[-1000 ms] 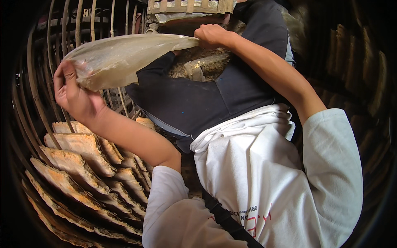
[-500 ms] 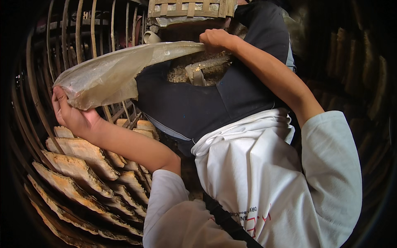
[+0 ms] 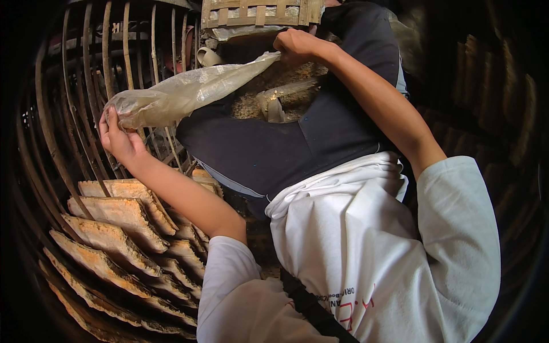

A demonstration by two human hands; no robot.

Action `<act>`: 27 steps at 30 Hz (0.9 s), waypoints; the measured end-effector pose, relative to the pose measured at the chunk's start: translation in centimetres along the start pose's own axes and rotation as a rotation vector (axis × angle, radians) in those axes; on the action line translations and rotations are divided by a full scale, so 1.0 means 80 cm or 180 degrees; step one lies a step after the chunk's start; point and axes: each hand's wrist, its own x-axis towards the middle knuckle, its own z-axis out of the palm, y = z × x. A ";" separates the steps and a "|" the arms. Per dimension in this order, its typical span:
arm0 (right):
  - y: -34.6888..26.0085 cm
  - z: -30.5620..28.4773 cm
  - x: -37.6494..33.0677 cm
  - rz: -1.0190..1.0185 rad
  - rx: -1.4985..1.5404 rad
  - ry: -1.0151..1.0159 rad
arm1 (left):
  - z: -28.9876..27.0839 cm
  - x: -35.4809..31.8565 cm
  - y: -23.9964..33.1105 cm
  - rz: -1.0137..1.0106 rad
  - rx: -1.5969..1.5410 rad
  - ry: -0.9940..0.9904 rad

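A thin, cloudy, yellowish plastic sheet stretches above my dark-trousered legs, gathered narrow toward its right end. My left hand grips its wider, crumpled left end, with the fingers curled around the edge. At the far end, my right hand is closed on the sheet's tapered corner, and its fingertips are partly hidden. Whether the sheet is a bag or a single layer I cannot tell.
Upright wooden slats line the left side. Several rough, pale-orange slabs lean in rows below them. A woven bamboo basket stands at the far middle, beside a pale cup-like piece. Crumbly ground bears a torn scrap.
My left hand has moved right and slightly up, nearer my right hand. The plastic sheet has gone from widely spread to narrower and bunched. My right hand has moved slightly up.
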 end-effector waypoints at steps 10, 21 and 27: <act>-0.012 -0.003 -0.002 -0.0545 0.1276 -0.0744 | 0.111 -0.083 -0.066 0.2152 0.3198 -0.1607; -0.036 -0.029 -0.014 -0.0315 0.1418 -0.0888 | 0.188 -0.139 -0.143 -0.0026 0.2091 -0.3182; -0.043 -0.019 -0.008 -0.0573 0.1283 -0.0169 | 0.185 -0.146 -0.139 0.0144 0.1895 -0.2866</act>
